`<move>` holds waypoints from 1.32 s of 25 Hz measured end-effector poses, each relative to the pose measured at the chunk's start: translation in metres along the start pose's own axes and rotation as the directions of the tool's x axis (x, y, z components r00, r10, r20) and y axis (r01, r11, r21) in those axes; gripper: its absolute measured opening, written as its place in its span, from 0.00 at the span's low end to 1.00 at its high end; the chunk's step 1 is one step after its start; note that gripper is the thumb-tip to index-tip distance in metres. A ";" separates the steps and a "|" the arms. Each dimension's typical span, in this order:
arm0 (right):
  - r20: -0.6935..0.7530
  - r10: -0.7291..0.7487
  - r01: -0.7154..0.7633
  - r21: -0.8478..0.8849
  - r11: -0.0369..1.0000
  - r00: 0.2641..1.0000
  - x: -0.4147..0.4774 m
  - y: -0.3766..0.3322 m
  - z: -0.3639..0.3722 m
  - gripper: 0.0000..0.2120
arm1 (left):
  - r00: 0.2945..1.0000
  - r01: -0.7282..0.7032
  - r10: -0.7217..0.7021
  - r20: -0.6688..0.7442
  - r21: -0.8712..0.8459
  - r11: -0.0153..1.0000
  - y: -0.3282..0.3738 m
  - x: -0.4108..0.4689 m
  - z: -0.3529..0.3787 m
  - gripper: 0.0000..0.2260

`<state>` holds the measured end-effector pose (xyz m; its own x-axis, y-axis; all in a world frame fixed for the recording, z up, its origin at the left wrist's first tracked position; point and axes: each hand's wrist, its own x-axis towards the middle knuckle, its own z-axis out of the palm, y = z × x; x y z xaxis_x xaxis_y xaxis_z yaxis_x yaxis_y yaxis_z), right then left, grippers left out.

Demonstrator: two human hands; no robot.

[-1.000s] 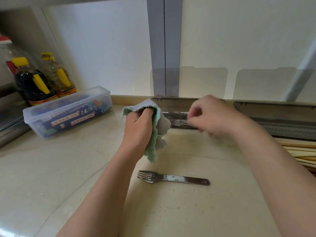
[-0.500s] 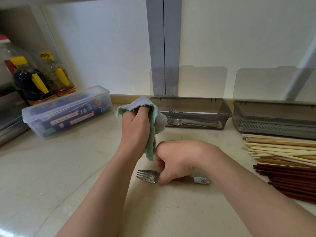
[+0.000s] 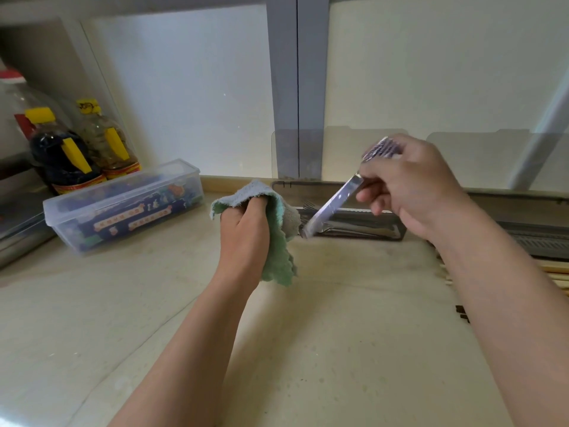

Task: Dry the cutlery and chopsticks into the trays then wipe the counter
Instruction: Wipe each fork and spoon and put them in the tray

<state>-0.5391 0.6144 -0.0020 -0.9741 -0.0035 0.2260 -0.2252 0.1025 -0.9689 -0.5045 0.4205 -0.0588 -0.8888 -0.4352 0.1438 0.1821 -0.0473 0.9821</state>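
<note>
With right hand pinching the steel fork aloft before the dark grey tray, feed its handle into the crumpled green cloth clenched in the left hand (wrap fully), then draw through.

Single head-worn, wide-angle view. It looks forward and down across the counter toward its far edge and the wall panels behind. Range is close: the left forearm and right forearm enter from the bottom edge and reach mid-frame.
</note>
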 end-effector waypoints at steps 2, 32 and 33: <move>-0.093 0.045 -0.025 0.203 0.979 0.995 0.001 -0.001 0.001 0.09 | 0.999 0.014 -0.015 0.031 0.017 1.000 0.001 -0.002 0.002 0.14; 0.489 0.328 -0.130 -0.395 0.909 0.808 -0.033 0.031 0.055 0.08 | 0.997 0.033 -0.044 -0.061 -0.168 0.985 -0.012 0.014 0.000 0.18; 0.488 0.325 -0.133 -0.387 0.913 0.810 -0.033 0.030 0.055 0.07 | 0.998 0.029 -0.039 -0.058 -0.164 0.986 -0.012 0.014 0.000 0.18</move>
<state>-0.5151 0.5629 -0.0443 -0.8720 -0.4550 -0.1808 -0.0683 0.4786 -0.8754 -0.5190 0.4154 -0.0682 -0.8691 -0.4848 0.0984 0.2229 -0.2063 0.9528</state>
